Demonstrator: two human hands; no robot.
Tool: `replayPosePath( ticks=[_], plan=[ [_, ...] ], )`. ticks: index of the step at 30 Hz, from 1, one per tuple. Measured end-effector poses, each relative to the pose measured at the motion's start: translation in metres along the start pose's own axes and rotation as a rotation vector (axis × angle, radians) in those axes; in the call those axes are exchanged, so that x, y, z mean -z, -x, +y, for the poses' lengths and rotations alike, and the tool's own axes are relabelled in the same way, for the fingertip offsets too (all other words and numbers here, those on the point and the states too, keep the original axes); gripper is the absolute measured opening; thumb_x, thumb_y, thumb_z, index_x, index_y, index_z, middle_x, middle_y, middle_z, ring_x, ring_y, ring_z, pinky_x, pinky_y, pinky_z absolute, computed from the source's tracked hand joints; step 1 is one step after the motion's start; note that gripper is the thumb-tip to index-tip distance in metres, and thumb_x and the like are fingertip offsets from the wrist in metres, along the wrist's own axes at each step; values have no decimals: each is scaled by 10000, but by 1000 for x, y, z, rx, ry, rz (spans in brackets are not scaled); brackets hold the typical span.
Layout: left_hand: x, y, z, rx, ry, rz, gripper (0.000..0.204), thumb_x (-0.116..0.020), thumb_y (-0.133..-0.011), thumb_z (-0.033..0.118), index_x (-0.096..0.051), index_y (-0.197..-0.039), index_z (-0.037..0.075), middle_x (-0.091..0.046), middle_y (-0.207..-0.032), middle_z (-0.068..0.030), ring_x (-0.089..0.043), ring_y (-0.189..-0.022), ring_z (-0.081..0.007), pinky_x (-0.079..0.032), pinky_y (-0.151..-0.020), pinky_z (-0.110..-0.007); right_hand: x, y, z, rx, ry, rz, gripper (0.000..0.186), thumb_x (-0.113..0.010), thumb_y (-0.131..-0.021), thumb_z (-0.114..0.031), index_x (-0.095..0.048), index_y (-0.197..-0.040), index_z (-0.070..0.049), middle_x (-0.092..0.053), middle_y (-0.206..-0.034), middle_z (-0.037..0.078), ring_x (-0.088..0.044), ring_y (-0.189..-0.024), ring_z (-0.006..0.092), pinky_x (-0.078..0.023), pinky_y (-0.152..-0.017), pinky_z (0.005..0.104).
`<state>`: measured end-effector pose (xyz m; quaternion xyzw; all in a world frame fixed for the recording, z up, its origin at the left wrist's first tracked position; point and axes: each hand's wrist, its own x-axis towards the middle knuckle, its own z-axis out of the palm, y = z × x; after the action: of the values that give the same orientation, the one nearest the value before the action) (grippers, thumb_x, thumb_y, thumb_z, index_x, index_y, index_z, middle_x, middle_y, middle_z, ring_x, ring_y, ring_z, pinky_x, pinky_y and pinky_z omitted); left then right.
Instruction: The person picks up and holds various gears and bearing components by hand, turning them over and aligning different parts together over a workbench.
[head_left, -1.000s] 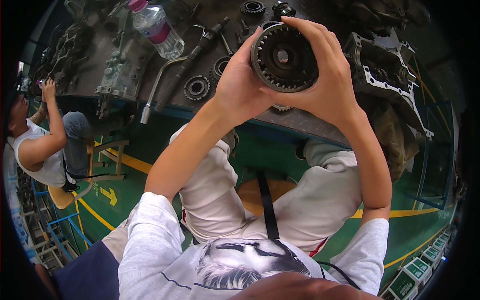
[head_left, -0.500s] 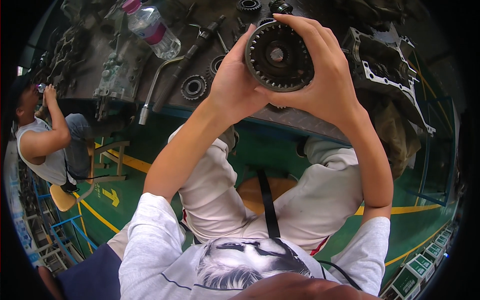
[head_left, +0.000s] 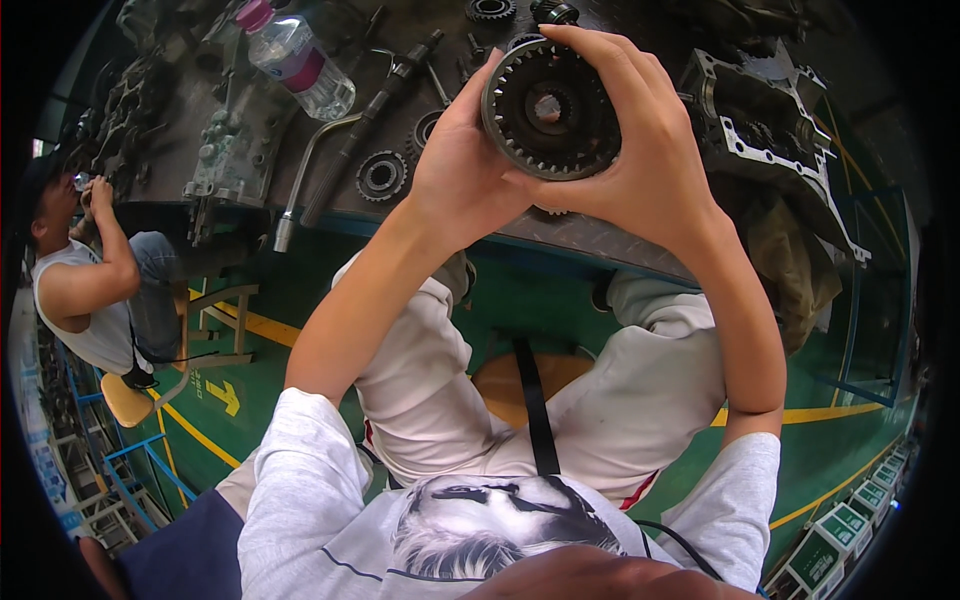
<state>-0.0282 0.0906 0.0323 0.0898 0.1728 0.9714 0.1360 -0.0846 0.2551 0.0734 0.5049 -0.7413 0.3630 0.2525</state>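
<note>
You hold the dark toothed gear (head_left: pixel 550 108) raised above the desk (head_left: pixel 600 235), its bore facing you, your left hand (head_left: pixel 465 175) cupping its left rim and your right hand (head_left: pixel 640 150) wrapped over its right.

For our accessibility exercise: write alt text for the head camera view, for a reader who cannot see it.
Both hands, left hand and right hand, hold up a dark toothed gear above a metal workbench strewn with parts and a water bottle. Another person sits at left.

Bright, even daylight, soft shadows — sharp at centre, strong fisheye bending and black vignette at edges
</note>
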Motion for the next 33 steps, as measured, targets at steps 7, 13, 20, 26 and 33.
replayPosePath(
  ticks=[7, 13, 20, 26, 33],
  plan=[
    [0, 1, -1, -3, -25, 30, 448, -331, -1082, 431, -594, -1255, 112, -658, -1203, -35, -633, -1125, -170, -528, -992, -379, 0, 1, 1, -4, -3, -9, 854, -907, -563, -303, -558, -1295, -36, -627, -1188, 164, -592, -1116, 352, -443, -1000, 432],
    [-2, 1, -2, -8, -72, 50, 449, -324, -1083, 431, -591, -1257, 116, -648, -1220, -32, -618, -1147, -168, -514, -1008, -377, 3, 1, 1, -23, -23, -32, 859, -912, -558, -312, -561, -1297, -51, -626, -1194, 156, -591, -1116, 352, -437, -1007, 430],
    [-11, -4, 2, -137, -456, 437, 498, -292, -1070, 444, -597, -1204, 74, -687, -1089, -91, -658, -1013, -207, -549, -898, -420, 12, -4, 17, -255, -69, 2, 878, -933, -584, -328, -539, -1293, 10, -531, -1254, 174, -563, -1148, 353, -494, -956, 401],
    [11, 3, 34, -308, -302, 433, 549, -299, -1042, 380, -506, -1310, -52, -583, -1239, -265, -595, -1121, -347, -548, -915, -432, -3, 17, 59, -373, 28, -124, 799, -901, -624, -368, -586, -1218, 64, -651, -1160, 223, -635, -1097, 332, -478, -986, 390],
    [28, 23, 68, -381, -24, 116, 527, -395, -997, 328, -488, -1329, -70, -513, -1296, -295, -538, -1171, -381, -500, -988, -461, -33, 32, 61, -457, 36, -329, 872, -870, -633, -427, -570, -1263, 98, -642, -1214, 251, -601, -1152, 374, -443, -1031, 412]
  ],
)
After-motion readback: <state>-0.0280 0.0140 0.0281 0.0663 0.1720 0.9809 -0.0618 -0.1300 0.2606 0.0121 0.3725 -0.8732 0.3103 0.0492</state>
